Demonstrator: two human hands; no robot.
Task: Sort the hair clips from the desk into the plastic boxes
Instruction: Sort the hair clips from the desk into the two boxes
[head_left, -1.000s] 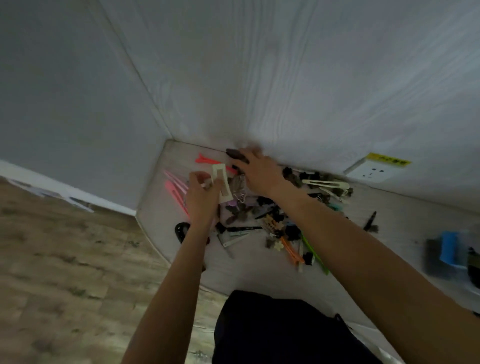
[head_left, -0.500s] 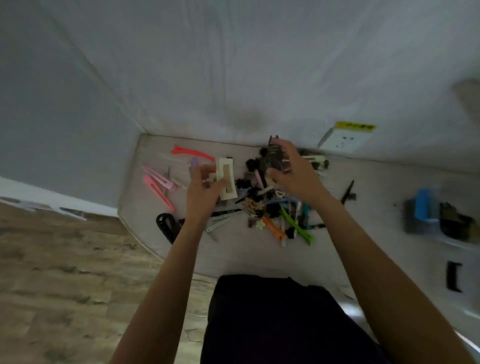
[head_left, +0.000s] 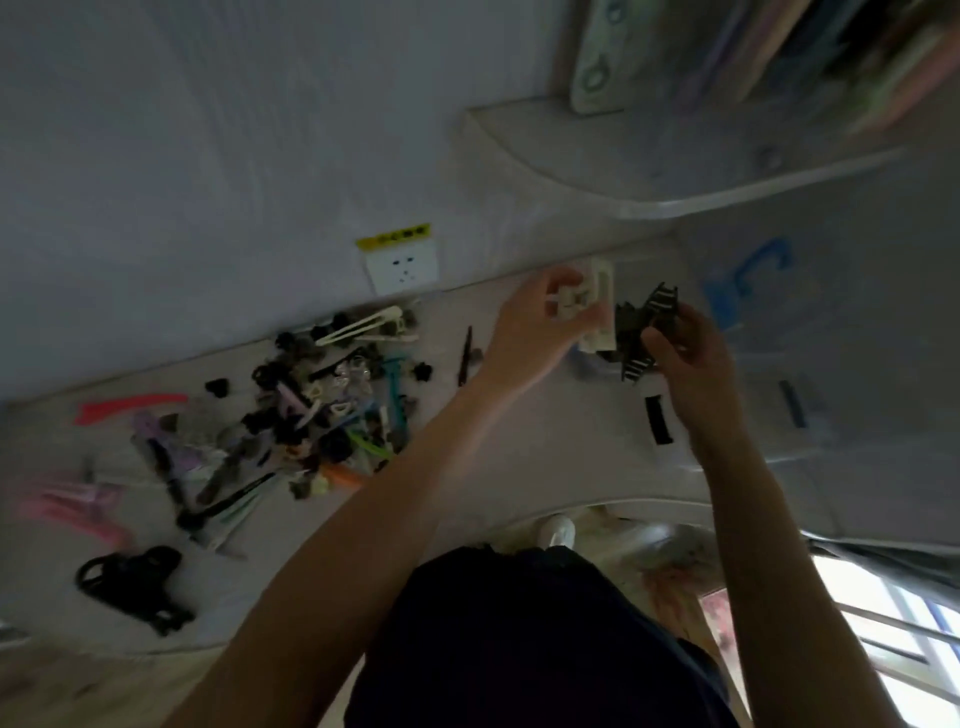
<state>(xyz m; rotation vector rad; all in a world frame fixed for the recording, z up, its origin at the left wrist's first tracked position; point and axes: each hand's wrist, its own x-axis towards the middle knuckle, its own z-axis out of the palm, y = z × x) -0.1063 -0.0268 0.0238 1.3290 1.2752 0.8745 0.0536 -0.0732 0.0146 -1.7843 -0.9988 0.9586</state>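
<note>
Most of the sorting is left, by the look of it. A large tangle of hair clips (head_left: 322, 410) covers the left half of the desk (head_left: 493, 467), running from the back edge by the wall socket (head_left: 402, 267) toward the front edge, with pink clips (head_left: 72, 506) and a black claw clip (head_left: 132, 584) near the front-left corner. The clear plastic boxes (head_left: 810, 374) sit at the right end of the desk; they are blurred, but a few pieces seem to lie inside them: something blue (head_left: 748, 275) near the back and a dark clip (head_left: 792, 410) further forward. A black rectangular clip (head_left: 657, 420) lies by the boxes' near edge; whether it is inside one I cannot tell.

Both hands are over the box area. The left hand (head_left: 540, 327) pinches a cream rectangular clip (head_left: 600, 304), whose long axis runs roughly front to back, tilted slightly, its open frame facing the camera. The right hand (head_left: 685, 353) closes its fingers around a dark striped claw clip (head_left: 647, 332), teeth pointing up and away toward the wall. Neither clip is released yet.
</note>
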